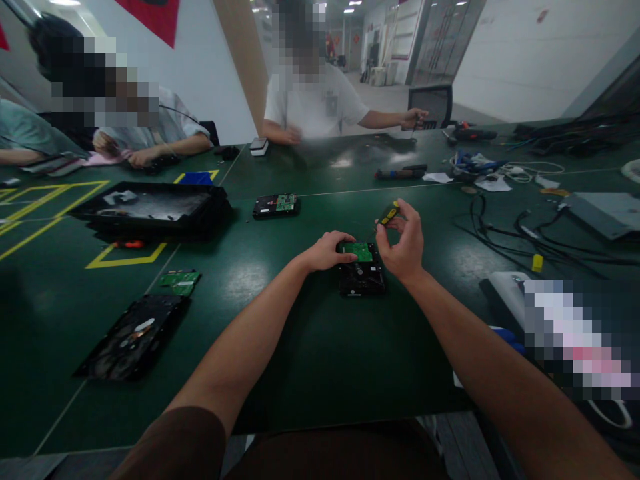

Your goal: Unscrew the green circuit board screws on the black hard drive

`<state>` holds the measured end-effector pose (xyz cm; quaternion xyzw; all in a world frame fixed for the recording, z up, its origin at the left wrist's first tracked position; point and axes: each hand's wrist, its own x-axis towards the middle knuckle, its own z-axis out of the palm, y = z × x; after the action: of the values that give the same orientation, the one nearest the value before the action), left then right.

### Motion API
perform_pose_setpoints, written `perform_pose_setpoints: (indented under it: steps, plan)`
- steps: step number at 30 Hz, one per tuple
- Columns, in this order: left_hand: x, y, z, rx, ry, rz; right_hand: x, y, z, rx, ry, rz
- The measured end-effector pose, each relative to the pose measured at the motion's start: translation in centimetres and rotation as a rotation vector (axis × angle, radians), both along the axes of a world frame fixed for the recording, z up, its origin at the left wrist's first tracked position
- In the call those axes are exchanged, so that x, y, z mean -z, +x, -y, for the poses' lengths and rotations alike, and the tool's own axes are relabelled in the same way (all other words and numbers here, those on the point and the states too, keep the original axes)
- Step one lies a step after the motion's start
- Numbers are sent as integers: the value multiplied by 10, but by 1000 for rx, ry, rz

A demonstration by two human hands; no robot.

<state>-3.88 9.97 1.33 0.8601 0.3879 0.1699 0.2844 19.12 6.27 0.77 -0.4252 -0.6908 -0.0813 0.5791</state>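
Note:
A black hard drive [361,280] with a green circuit board [359,252] lies on the green table. My left hand [330,252] grips the drive's left side, thumb and fingers at the board's edges. In my right hand [403,243] is a screwdriver [389,212] with a yellow and black handle, pinched between thumb and fingers and tilted over the board's far right corner. Its tip is too small to make out. Beyond my hands lies another hard drive [276,205], partly green on top. A larger black drive [133,337] and a loose-looking green board [181,283] rest at the left.
A black tray [155,203] stands at the left. Black cables [530,233] and a grey metal box [607,215] lie at the right, near a blurred-out object [580,340]. Tools [401,172] lie farther back. Several people sit across the table, one person's hand [414,120] raised.

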Motion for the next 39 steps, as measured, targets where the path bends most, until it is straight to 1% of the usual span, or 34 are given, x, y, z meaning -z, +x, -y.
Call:
perform_pose_setpoints:
  steps: [5,11,14,19,25,32,37,39]
  plan:
    - [0,0,1,-8,-8,-8,-2,0,1,-1,-22,-27]
    - [-1,1,1,-4,-18,-7,-8,-2,7,15,-24,25]
    - [-1,1,0,2,-14,-7,-7,-2,7,-6,-38,10]
    - [0,0,0,-3,-19,-2,-4,0,5,28,-44,-10]
    - [2,0,-1,-14,-27,3,-5,-2,6,-28,-42,31]
    - [0,1,0,-7,-10,0,-4,0,5,9,-27,11]
    - [-1,1,1,-23,-21,-8,-3,0,4,-49,-51,7]
    - [0,0,1,-16,-24,-7,-3,0,4,-40,-54,-5]
